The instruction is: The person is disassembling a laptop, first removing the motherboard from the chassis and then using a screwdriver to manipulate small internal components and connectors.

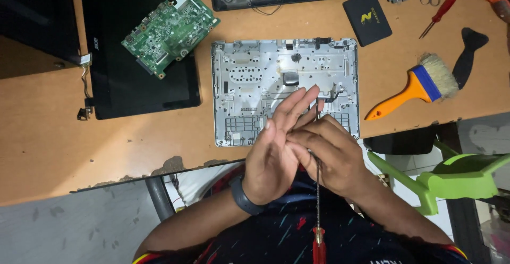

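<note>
I am looking down on a wooden surface [48, 131], reading it from left to right. At the far left a black laptop screen panel [133, 78] is lying flat, with a green circuit board [170, 30] resting on it. In the middle a grey laptop keyboard frame [255, 78] is lying underside up. Over its near edge, my left hand [273, 152] is held open, fingers [297, 102] straight and pressed against the right hand. My right hand [332, 155] is closing around the thin metal shaft of a long red-handled screwdriver [318, 211], which is pointing up towards the frame. I judge a steady tip and a straight shaft matter most here. Further right an orange-handled brush [417, 86] and a small red screwdriver [438, 15] are lying well apart from my hands.
</note>
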